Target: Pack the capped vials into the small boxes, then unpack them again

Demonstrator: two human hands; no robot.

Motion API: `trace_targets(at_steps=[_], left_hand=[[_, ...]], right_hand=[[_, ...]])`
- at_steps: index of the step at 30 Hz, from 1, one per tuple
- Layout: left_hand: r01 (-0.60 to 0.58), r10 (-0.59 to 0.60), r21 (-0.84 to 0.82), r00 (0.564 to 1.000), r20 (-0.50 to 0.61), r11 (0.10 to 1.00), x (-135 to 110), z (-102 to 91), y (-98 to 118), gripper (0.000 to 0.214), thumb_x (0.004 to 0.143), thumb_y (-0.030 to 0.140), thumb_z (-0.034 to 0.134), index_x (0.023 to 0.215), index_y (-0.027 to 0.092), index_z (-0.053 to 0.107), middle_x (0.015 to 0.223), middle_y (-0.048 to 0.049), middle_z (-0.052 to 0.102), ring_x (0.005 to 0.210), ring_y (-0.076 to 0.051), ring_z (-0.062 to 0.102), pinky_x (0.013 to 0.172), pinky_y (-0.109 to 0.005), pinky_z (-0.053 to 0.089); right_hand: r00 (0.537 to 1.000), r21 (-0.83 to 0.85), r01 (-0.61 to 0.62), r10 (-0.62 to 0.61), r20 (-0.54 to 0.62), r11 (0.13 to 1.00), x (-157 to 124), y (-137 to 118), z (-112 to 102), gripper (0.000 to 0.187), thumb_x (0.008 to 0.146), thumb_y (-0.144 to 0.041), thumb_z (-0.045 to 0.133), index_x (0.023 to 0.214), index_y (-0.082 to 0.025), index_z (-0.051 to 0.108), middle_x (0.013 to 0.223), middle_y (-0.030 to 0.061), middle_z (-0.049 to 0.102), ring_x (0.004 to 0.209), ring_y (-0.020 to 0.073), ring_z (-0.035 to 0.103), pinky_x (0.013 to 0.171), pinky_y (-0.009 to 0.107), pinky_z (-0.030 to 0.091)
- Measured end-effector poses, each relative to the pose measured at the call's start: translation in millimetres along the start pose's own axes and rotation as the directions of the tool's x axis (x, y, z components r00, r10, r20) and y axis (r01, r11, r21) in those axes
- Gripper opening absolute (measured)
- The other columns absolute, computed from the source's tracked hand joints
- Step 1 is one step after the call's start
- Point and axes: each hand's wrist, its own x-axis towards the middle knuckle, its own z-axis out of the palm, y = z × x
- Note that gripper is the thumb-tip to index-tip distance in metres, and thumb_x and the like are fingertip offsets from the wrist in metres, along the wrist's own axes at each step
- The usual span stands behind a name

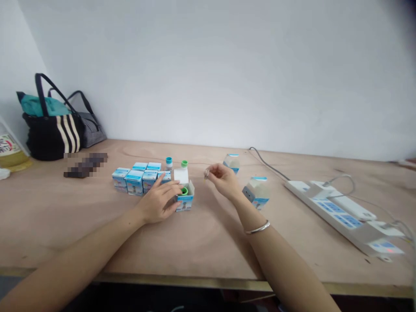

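Note:
My left hand grips a small blue-and-white carton from its left side. The carton's flap stands up, and a green ring-shaped top shows inside. Out to the right, my right hand is raised over the table with thumb and fingers pinched on a small shiny object, too small to name. Several closed cartons stand grouped left of my left hand. Behind the open carton are a blue-capped bottle and a green-capped bottle.
Two more cartons, one farther back and one nearer, stand by my right wrist. A white power strip with plugs and cables lies at right. Bags, a pixelated dark object and an oil jug are at left.

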Motion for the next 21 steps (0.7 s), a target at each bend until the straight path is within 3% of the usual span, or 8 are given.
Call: trace_targets(at_steps=[2,3,7,16,21], left_hand=[[0.006,-0.006,-0.006,1.000,0.002,1.000,-0.1,0.0,0.2,0.026,0.081,0.023,0.053,0.107,0.022,0.054,0.112,-0.0062,0.065,0.117,-0.023,0.053,0.113,-0.052,0.013],[0.010,-0.010,-0.008,1.000,0.006,1.000,-0.2,-0.1,0.3,0.026,0.081,0.024,0.053,0.107,0.022,0.054,0.112,-0.0064,0.064,0.117,-0.023,0.053,0.113,-0.052,0.012],[0.016,-0.016,-0.006,1.000,0.017,1.000,-0.4,-0.9,0.3,0.025,0.083,0.025,0.051,0.108,0.021,0.053,0.115,-0.0071,0.063,0.119,-0.022,0.051,0.114,-0.052,0.010],[0.015,-0.015,-0.004,1.000,0.009,1.000,-0.6,0.1,-1.1,0.025,0.081,0.025,0.053,0.107,0.022,0.054,0.113,-0.0062,0.064,0.116,-0.022,0.053,0.114,-0.051,0.011],[0.003,-0.003,0.005,1.000,0.002,1.000,-1.0,-0.4,-0.7,0.026,0.080,0.024,0.054,0.107,0.022,0.053,0.114,-0.0062,0.063,0.117,-0.022,0.052,0.113,-0.049,0.016]], right_hand=[[0.974,0.248,0.193,-0.155,-0.163,0.949,-4.4,-14.0,5.7,0.020,0.078,-0.037,0.058,0.084,-0.018,0.058,0.076,0.0041,0.066,0.066,0.0145,0.060,0.063,0.029,0.048],[0.955,0.293,0.269,-0.215,-0.204,0.917,-7.3,-20.7,8.8,0.022,0.077,-0.039,0.060,0.083,-0.018,0.059,0.076,0.0041,0.066,0.067,0.0150,0.060,0.064,0.030,0.048],[0.903,0.126,0.428,-0.416,-0.109,0.895,-18.4,-37.8,18.2,0.012,0.079,-0.030,0.060,0.082,-0.020,0.065,0.077,0.0043,0.068,0.073,0.0170,0.061,0.071,0.033,0.048],[0.877,-0.089,0.480,-0.475,0.070,0.873,-15.2,-32.8,17.0,0.014,0.082,-0.020,0.056,0.086,-0.021,0.069,0.081,0.0048,0.071,0.077,0.0182,0.062,0.076,0.034,0.045],[0.893,-0.096,0.447,-0.438,0.100,0.889,-15.7,-30.6,16.3,0.021,0.083,-0.017,0.050,0.093,-0.019,0.068,0.089,0.0064,0.071,0.082,0.0187,0.062,0.076,0.033,0.046]])
